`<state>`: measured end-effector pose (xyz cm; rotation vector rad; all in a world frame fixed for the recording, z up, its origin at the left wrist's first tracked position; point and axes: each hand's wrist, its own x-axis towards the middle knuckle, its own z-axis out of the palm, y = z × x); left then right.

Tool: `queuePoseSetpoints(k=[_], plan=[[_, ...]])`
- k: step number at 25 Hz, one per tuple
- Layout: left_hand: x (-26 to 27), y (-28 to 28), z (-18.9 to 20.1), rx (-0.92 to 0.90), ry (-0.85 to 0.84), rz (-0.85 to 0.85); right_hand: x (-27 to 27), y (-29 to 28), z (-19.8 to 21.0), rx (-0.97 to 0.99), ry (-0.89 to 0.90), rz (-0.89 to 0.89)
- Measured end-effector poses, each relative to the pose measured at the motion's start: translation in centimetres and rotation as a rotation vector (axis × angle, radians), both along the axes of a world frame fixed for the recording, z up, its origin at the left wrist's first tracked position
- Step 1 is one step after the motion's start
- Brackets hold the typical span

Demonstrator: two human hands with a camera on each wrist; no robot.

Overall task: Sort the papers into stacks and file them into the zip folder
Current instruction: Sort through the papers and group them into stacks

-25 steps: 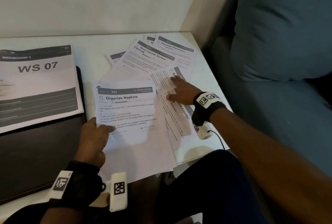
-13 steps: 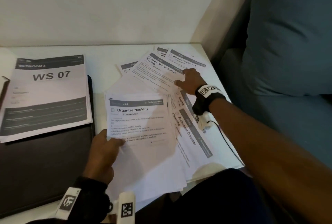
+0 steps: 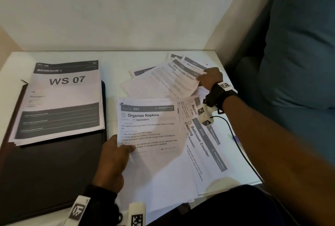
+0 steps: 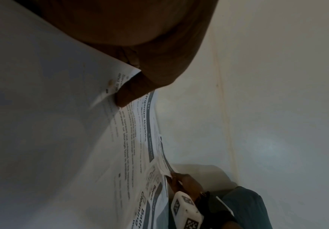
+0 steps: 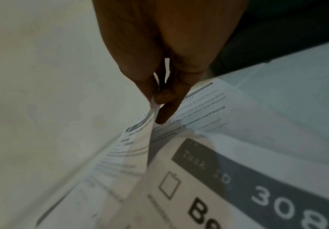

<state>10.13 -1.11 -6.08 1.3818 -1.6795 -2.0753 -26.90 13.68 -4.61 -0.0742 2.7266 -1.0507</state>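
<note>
Printed sheets lie fanned over the right half of the white table (image 3: 116,66). My left hand (image 3: 116,155) pinches the lower left corner of the "Organize Napkins" stack (image 3: 148,126), thumb (image 4: 128,94) on top of the page. My right hand (image 3: 208,78) pinches the right edge of the "Shoe Counter Surface" sheet (image 3: 174,79) and lifts it off the pile; in the right wrist view its fingers (image 5: 165,108) squeeze the thin paper edge. A "Bathroom Counter" sheet (image 3: 201,142) lies between the hands. The black zip folder (image 3: 45,175) lies at the left, partly under a "WS 07" stack (image 3: 61,98).
A blue cushion (image 3: 299,53) and sofa arm border the table on the right. A thin black cable (image 3: 239,146) runs over the table's right edge from my wrist camera. The white wall stands just behind the table. My dark-clad leg (image 3: 226,207) is under the front edge.
My right hand moved from the near sheets to the far right of the pile and took hold of the "Shoe Counter Surface" sheet's edge. The left hand kept its hold on the napkins stack.
</note>
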Motion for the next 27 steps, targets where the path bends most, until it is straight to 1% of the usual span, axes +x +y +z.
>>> queuePoseSetpoints(k=[3,5,9,11,13,15,17,19,20,22,24,27], plan=[[0.0,0.3,0.5,0.017,0.031,0.008,-0.1,3.1,0.9,-0.195,0.043,-0.275],[0.1,0.2,0.8,0.023,0.053,0.025,0.7,5.1,1.5,-0.360,0.028,-0.395],[-0.1,-0.4,1.5,0.059,0.083,0.066,5.8,7.9,1.7,-0.692,0.060,-0.496],[-0.1,-0.5,1.7,0.087,0.085,0.072,8.9,9.1,1.3,-0.738,0.043,-0.450],[-0.1,-0.5,1.7,0.097,0.099,0.066,11.8,10.0,0.9,-0.712,-0.041,-0.370],[-0.1,-0.2,1.4,0.080,0.083,0.032,14.0,10.4,0.3,-0.644,-0.161,-0.288],[-0.1,0.4,0.8,0.066,0.051,-0.047,15.5,10.4,0.0,-0.513,-0.268,-0.182],[-0.1,1.1,0.3,0.018,0.007,-0.150,15.9,10.1,-0.5,-0.390,-0.327,-0.121],[0.0,1.4,0.0,-0.024,-0.020,-0.180,15.8,9.9,-0.8,-0.338,-0.340,-0.108],[0.1,1.4,-0.4,-0.078,-0.045,-0.169,15.4,9.7,-1.1,-0.261,-0.335,-0.085],[0.0,1.2,-0.5,-0.085,-0.054,-0.145,14.7,9.4,-1.1,-0.178,-0.315,-0.065],[-0.3,1.3,-0.5,-0.090,-0.068,-0.161,13.9,9.1,-0.8,-0.020,-0.305,-0.028]])
